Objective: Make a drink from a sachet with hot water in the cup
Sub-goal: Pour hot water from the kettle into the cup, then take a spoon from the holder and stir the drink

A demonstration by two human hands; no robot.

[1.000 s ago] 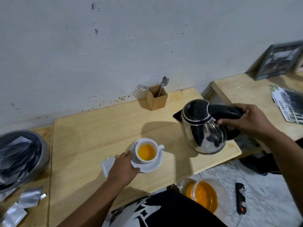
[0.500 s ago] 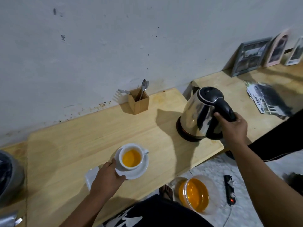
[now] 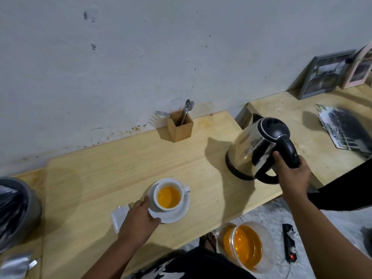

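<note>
A white cup [image 3: 168, 197] full of orange drink stands on a white saucer [image 3: 177, 215] near the wooden table's front edge. My left hand [image 3: 141, 216] rests on the saucer's left rim, fingers on it. A silver sachet [image 3: 118, 216] lies flat just left of that hand. The steel kettle [image 3: 249, 146] with its black lid sits on its base at the table's right end. My right hand [image 3: 291, 174] is wrapped around the kettle's black handle.
A wooden holder [image 3: 180, 127] with a spoon and fork stands by the wall. A grey bin [image 3: 18, 210] with foil wrappers is at left. A glass bowl [image 3: 245, 246] of orange liquid and a power strip [image 3: 289, 246] lie on the floor. Picture frames [image 3: 326, 75] and a magazine [image 3: 346, 129] sit on the right table.
The kettle went from being held beside the cup to standing on its base at the right end of the table. My left hand stayed on the saucer.
</note>
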